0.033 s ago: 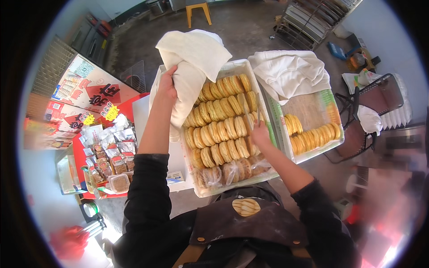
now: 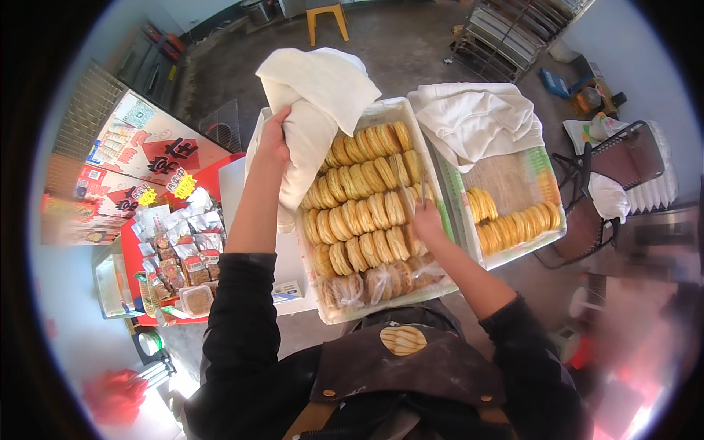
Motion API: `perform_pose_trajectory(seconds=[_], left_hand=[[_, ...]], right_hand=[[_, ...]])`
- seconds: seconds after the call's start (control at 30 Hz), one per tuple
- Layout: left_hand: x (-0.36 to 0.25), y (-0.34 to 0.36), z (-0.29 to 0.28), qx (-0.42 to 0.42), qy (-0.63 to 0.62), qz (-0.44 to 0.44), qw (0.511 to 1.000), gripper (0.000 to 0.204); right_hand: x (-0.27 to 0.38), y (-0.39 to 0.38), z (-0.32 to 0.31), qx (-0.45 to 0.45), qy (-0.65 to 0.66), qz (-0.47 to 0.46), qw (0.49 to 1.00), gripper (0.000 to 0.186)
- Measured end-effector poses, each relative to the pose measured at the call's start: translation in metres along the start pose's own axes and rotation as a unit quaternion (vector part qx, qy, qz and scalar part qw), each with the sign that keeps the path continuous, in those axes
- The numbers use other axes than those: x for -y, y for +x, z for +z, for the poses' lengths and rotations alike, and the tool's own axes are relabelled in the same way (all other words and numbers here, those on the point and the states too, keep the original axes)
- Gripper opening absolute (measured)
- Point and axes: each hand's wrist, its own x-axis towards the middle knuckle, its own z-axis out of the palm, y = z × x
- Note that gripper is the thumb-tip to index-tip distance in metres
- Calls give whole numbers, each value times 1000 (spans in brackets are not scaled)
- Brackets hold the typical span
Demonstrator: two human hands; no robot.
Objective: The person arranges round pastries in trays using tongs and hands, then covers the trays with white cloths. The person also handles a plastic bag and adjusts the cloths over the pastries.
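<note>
My left hand is closed on a bunched cream cloth, lifted over the left side of a white box. Rows of round golden flatbreads stand on edge in this box. Several brown ones in clear plastic bags lie along its near side. In my right hand is a pair of metal tongs, closed in my fingers. Their arms reach forward over the flatbreads at the right end of the rows. Whether the tips pinch a flatbread cannot be made out.
Right of it, a second box holds fewer flatbreads, partly under a white cloth. At left, a red table bears silvery snack packets and a clear tub. A folding chair stands at right; a tray rack stands behind.
</note>
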Motion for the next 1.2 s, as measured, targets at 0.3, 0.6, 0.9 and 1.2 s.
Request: perform_pose_trajectory(seconds=[0.3, 0.6, 0.9, 1.2], left_hand=[[-8, -20, 54, -45, 200, 137, 969, 46], [-1, -34, 54, -138, 139, 198, 960, 47], [56, -34, 65, -126, 169, 275, 938, 40], [200, -80, 48, 110, 778, 263, 559, 92]], right_hand=[[9, 3, -34, 119, 172, 65, 976, 38], [42, 42, -46, 121, 133, -127, 975, 74], [56, 64, -73, 253, 48, -24, 966, 78], [-36, -26, -168, 128, 68, -51, 988, 70]])
